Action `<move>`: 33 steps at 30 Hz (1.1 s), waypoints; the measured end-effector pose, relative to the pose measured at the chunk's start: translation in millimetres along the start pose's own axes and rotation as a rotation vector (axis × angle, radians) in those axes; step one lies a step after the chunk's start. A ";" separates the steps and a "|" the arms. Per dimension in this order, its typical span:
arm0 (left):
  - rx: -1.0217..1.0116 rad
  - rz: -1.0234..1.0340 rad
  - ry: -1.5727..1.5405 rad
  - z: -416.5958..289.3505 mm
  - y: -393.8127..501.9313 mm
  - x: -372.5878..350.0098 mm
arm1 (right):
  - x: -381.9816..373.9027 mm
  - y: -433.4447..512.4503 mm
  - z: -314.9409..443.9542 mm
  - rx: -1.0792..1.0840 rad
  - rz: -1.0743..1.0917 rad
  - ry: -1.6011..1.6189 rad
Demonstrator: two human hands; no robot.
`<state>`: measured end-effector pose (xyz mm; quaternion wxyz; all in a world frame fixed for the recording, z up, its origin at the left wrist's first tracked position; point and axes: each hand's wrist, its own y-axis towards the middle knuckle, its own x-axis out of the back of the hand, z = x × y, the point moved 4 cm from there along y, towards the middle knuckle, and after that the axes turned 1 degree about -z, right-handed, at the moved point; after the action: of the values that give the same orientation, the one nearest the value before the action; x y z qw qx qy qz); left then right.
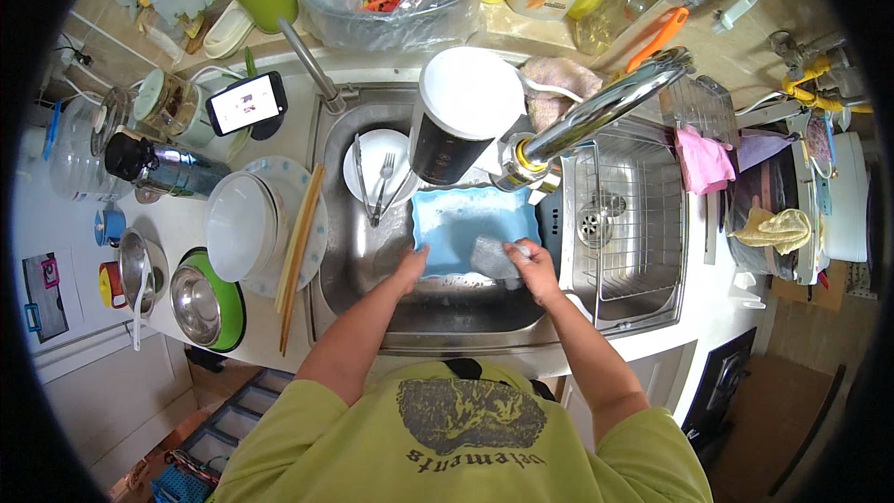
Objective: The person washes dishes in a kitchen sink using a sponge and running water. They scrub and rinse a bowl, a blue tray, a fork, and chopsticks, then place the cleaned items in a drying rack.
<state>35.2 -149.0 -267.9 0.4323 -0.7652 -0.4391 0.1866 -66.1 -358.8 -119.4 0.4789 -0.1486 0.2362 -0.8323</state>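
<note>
A light-blue tray (454,220) with a wavy rim lies in the steel sink basin (370,269). My left hand (412,270) grips its near left edge, the fingers partly hidden by the rim. A crumpled grey scrubbing cloth (494,258) is held in my right hand (535,271), over the tray's near right part. Behind my left hand, a white plate (375,142) carries a fork (385,175) and what look like metal tongs (361,178).
A chrome faucet (607,112) and a black-and-white appliance (454,112) overhang the basin. To the right is a wire rack (632,291) in a second basin. Stacked white bowls (241,227), wooden chopsticks (297,265) and a green-rimmed steel bowl (225,304) line the left counter.
</note>
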 end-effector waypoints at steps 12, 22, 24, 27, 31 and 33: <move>-0.211 -0.217 0.111 -46.8 -97.1 23.9 | 38.2 -32.3 92.4 0.284 -0.139 0.401; -0.240 -0.260 -0.010 -59.4 -167.2 91.8 | 40.0 -3.4 41.1 0.091 -0.224 0.775; -0.242 -0.263 0.010 -62.3 -173.8 98.2 | 24.1 2.3 18.6 -0.095 -0.138 0.899; -0.221 -0.289 0.036 -61.6 -178.5 107.9 | -13.9 13.7 2.0 -0.030 0.153 0.978; -0.206 -0.191 -0.011 -57.3 -178.5 110.9 | -53.8 10.5 -19.7 -0.174 0.377 1.092; -0.143 -0.218 0.106 -54.7 -176.8 110.3 | -76.6 2.9 -24.3 -0.171 0.359 1.189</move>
<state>41.4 -41.7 -81.1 0.4171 -0.7505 -0.5084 0.0658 -37.4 -287.5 -143.1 0.3844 0.3443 0.5493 -0.6572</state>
